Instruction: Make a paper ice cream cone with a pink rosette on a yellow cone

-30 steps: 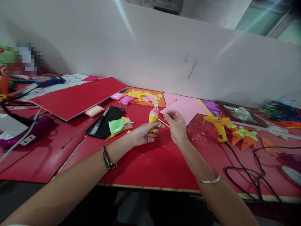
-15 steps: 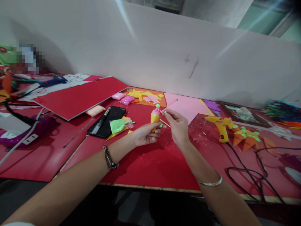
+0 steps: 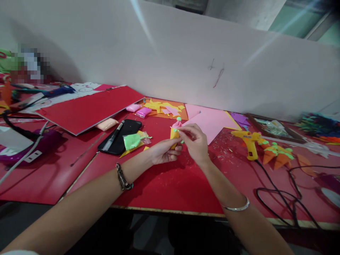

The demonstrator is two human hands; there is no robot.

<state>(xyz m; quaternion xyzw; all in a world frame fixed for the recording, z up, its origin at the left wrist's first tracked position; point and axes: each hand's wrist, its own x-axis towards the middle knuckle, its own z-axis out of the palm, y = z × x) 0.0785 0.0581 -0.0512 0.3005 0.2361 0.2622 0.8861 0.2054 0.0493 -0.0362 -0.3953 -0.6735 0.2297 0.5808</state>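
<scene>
My left hand [image 3: 166,151] is closed around a small yellow paper ice cream cone [image 3: 174,135], held upright above the red table. A pink swirl of clay [image 3: 176,124] tops the cone, with a light green ball [image 3: 179,119] at its peak and green dots along the rim. My right hand [image 3: 196,141] comes in from the right, thumb and forefinger pinched together against the cone's upper right side. The tiny green clay ball at these fingertips is mostly hidden by them.
Left of my hands lie a black phone [image 3: 130,126] with a pen [image 3: 114,136] and a packet of green clay [image 3: 132,141]. Pink sheets [image 3: 204,120] and yellow scraps [image 3: 156,106] lie behind. A yellow glue gun [image 3: 248,141], its cord and orange cones [image 3: 278,156] are at right.
My right hand has moved left, bringing the green ball against the cone. A thin pale stick seen between the hands is now hidden. My left hand has stayed in place.
</scene>
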